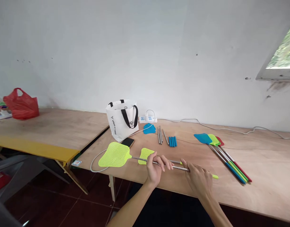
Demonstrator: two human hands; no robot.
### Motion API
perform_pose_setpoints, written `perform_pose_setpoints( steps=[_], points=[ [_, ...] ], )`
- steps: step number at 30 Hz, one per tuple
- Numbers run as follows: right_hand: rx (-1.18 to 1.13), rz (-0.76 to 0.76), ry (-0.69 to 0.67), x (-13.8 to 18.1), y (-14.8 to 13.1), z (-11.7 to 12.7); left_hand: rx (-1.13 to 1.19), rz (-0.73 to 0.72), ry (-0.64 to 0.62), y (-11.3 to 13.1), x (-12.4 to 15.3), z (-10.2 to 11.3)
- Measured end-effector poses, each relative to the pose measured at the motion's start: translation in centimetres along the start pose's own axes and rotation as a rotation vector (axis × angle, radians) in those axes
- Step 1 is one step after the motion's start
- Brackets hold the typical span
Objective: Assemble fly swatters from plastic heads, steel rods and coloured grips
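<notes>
A yellow-green fly swatter (114, 155) is held just above the front of the table, its perforated head pointing left. My left hand (155, 168) is closed around its metal rod. Further along, my right hand (198, 179) wraps the handle end, and a yellow-green grip tip (215, 177) sticks out beyond the fingers. Behind my left hand lies another yellow-green swatter head (145, 154), partly hidden. A second metal rod with a yellow-green end (175, 162) runs between the hands; what it joins to is covered.
Several metal rods (160, 136), blue grips (172, 142) and blue swatter heads (149, 128) lie toward the back. Swatters with blue, green and red handles (236, 168) rest at right. A white bag (121, 121), black phone-like slab (128, 142) and power strip (147, 119) stand left, with a cable (93, 164).
</notes>
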State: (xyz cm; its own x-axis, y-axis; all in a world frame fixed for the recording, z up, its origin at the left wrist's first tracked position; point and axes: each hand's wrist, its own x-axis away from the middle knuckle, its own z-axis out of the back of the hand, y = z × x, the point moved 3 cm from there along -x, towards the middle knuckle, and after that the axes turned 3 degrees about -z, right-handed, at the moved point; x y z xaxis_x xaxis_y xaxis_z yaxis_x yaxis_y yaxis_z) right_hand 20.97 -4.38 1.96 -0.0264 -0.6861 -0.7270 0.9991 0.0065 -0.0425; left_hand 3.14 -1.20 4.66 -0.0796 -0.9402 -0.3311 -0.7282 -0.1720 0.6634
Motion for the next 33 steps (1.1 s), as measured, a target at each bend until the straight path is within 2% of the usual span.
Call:
perform_pose_setpoints(
  steps=[3, 7, 10, 13, 16, 21, 24, 28, 33],
  points=[
    [-0.12, 0.062, -0.03, -0.5, 0.6, 0.5, 0.016, 0.063, 0.022, 0.2, -0.9, 0.5],
    [-0.306, 0.217, -0.156, -1.7, 1.5, 1.1, 0.024, 0.042, 0.199, 2.0, -2.9, 2.4],
    [-0.354, 0.174, -0.175, -2.2, 2.3, 1.2, 0.019, -0.036, 0.271, 4.2, -3.8, 3.8],
    [-0.41, 0.104, -0.209, -2.3, 3.0, 1.0, -0.195, -0.121, 0.197, 5.9, -4.0, 4.3],
    [-0.455, 0.08, -0.271, -2.2, 3.3, 1.0, -0.38, -0.146, 0.076, 6.3, -3.7, 4.0],
    [-0.489, 0.153, -0.361, -1.9, 2.7, 1.3, -0.318, -0.152, 0.03, 5.1, -3.1, 3.2],
    [-0.466, 0.183, -0.326, -1.6, 2.0, 1.2, -0.286, -0.144, 0.0, 4.4, -2.7, 2.8],
    [-0.455, 0.213, -0.285, -1.3, 0.5, 1.1, -0.357, -0.142, -0.014, 3.8, -1.9, 2.1],
    [-0.503, 0.264, -0.254, -1.1, -1.8, 2.1, -0.399, -0.25, 0.003, 3.8, -0.7, 1.1]
  ],
)
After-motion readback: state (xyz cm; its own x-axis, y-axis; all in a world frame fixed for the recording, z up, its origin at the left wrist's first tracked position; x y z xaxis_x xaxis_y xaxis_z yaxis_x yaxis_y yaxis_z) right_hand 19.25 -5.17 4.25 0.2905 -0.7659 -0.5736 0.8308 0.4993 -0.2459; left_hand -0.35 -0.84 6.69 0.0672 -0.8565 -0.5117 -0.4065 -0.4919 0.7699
